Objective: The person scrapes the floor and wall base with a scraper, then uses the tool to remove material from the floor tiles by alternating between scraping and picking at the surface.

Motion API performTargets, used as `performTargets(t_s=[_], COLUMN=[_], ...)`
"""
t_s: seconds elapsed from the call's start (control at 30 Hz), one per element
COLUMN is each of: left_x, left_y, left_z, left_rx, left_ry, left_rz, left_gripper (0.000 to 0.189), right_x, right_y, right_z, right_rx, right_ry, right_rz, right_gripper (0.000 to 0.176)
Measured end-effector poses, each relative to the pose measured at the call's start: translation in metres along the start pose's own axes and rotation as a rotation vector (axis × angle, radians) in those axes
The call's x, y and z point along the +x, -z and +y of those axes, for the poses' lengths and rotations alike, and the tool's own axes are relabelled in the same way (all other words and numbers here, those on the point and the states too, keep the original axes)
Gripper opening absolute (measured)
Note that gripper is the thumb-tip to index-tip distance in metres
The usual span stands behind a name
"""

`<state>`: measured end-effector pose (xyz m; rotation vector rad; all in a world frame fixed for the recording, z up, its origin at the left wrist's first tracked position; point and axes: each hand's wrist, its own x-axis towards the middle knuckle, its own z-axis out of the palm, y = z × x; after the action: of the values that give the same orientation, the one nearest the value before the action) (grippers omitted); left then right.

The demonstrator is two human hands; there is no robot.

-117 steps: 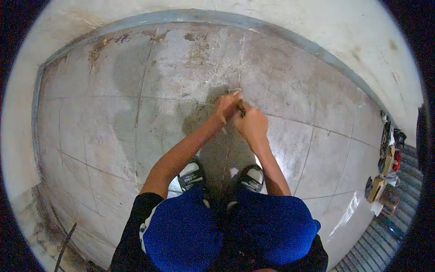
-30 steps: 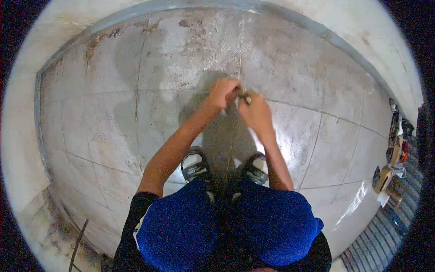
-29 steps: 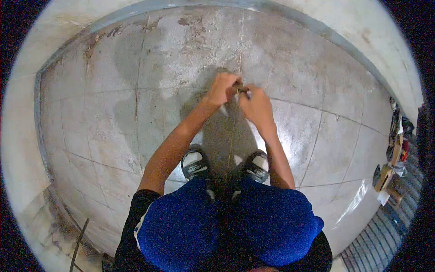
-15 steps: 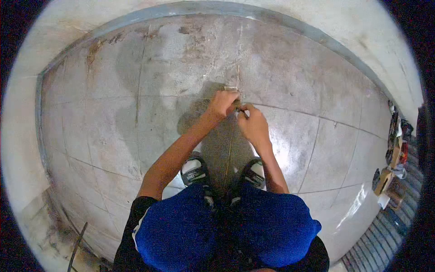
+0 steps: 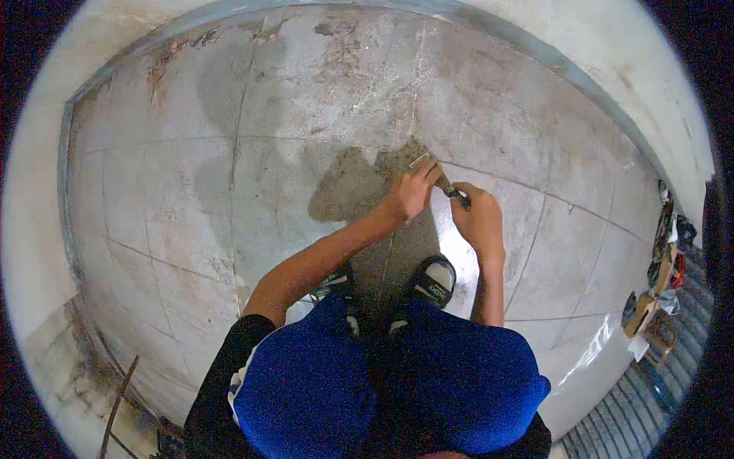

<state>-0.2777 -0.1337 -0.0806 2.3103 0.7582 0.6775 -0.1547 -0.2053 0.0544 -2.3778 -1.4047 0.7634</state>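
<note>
I am crouched over a grey tiled floor [image 5: 191, 199], blue shorts and both sandalled feet below me. My left hand [image 5: 414, 191] presses a small flat pale scraper blade [image 5: 419, 161] onto the floor where tile joints meet. My right hand [image 5: 478, 218] sits just to its right, closed on a thin dark tool [image 5: 456, 193] whose tip points toward the left hand. A dark wet patch [image 5: 355, 183] spreads on the tiles left of the hands.
A grey skirting strip [image 5: 535, 65] runs along the base of the pale wall behind. A pile of boxes and clutter [image 5: 657, 283] lies at the right edge beside a ribbed mat. A thin rod [image 5: 115, 405] lies at lower left.
Both hands have shifted to the right along the tile joint, and the view has tilted with them. The wet patch now lies uncovered to the left of my hands.
</note>
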Motion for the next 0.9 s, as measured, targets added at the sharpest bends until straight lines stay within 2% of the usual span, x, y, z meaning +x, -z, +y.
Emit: performTargets(t_s=[0.03,0.13,0.17,0.23,0.27,0.3,0.33,0.4,0.43,0.53,0.63,0.73,0.83,0.9], left_x=[0.003,0.027,0.024,-0.021,-0.015,-0.008,0.008,-0.018,-0.045,-0.031,-0.069,-0.078,-0.053,-0.066], left_y=[0.0,0.029,0.043,0.022,0.029,0.039,0.05,0.057,0.058,0.102,0.101,0.089,0.097,0.095], left_z=[-0.009,-0.024,-0.017,-0.023,-0.033,-0.041,-0.059,-0.054,-0.046,-0.031,-0.027,-0.047,-0.066,-0.045], left_rx=[-0.01,0.142,0.123,0.104,0.14,0.177,0.235,0.262,0.261,0.245,0.289,0.326,0.28,0.194], left_ry=[0.004,0.173,0.211,0.248,0.226,0.204,0.151,0.126,0.14,0.295,0.141,0.166,0.22,0.249], left_rz=[-0.006,-0.105,-0.154,-0.319,-0.306,-0.292,-0.185,-0.057,-0.011,0.006,0.074,0.196,0.274,0.152], left_gripper=[0.049,0.04,0.039,0.039,0.038,0.038,0.037,0.035,0.034,0.031,0.029,0.03,0.03,0.028], right_x=[0.005,0.032,0.028,0.0,-0.011,-0.02,-0.017,-0.007,-0.012,0.003,-0.032,-0.019,0.006,-0.007], right_y=[0.002,-0.04,-0.043,-0.019,-0.029,-0.038,-0.052,-0.05,-0.059,-0.067,-0.075,-0.093,-0.102,-0.085], right_z=[-0.007,0.004,-0.006,-0.046,-0.045,-0.044,-0.036,-0.054,-0.059,-0.085,-0.097,-0.094,-0.11,-0.113], right_rx=[0.045,0.129,0.164,0.03,0.034,0.006,0.067,0.105,0.133,0.188,0.135,0.015,0.014,-0.066], right_ry=[0.017,0.177,0.115,-0.053,-0.083,-0.004,0.041,-0.03,0.001,0.149,0.241,0.194,0.227,0.212], right_rz=[0.024,0.216,0.144,-0.024,-0.048,0.011,-0.004,-0.066,-0.066,0.01,0.042,-0.145,-0.081,-0.15], right_gripper=[0.023,0.023,0.023,0.023,0.022,0.023,0.024,0.024,0.024,0.024,0.028,0.026,0.022,0.021])
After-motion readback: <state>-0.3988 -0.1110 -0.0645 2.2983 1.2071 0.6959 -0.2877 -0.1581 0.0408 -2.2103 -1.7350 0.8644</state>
